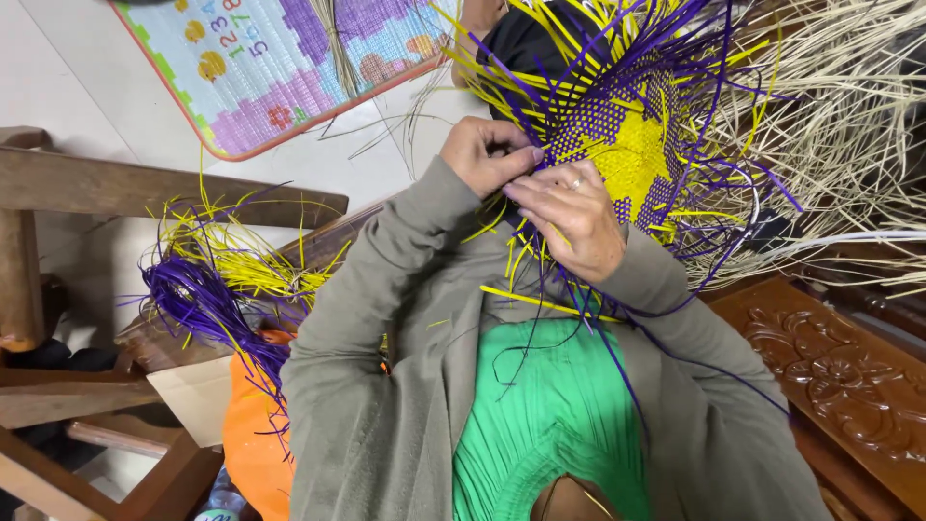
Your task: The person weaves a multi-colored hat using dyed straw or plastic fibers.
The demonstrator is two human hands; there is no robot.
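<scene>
A half-woven piece of purple and yellow strips lies on my lap, with loose strip ends fanning out all around it. My left hand pinches strips at the near left edge of the weave, fingers closed on them. My right hand, with a ring on one finger, presses flat on the weave's near edge right beside the left hand, fingertips on the strips. Both arms wear grey-green sleeves over a green top.
A bundle of loose purple and yellow strips lies on a wooden chair frame at left, above an orange bag. Pale natural straw piles at upper right. A carved wooden panel is at right; a colourful play mat lies on the floor.
</scene>
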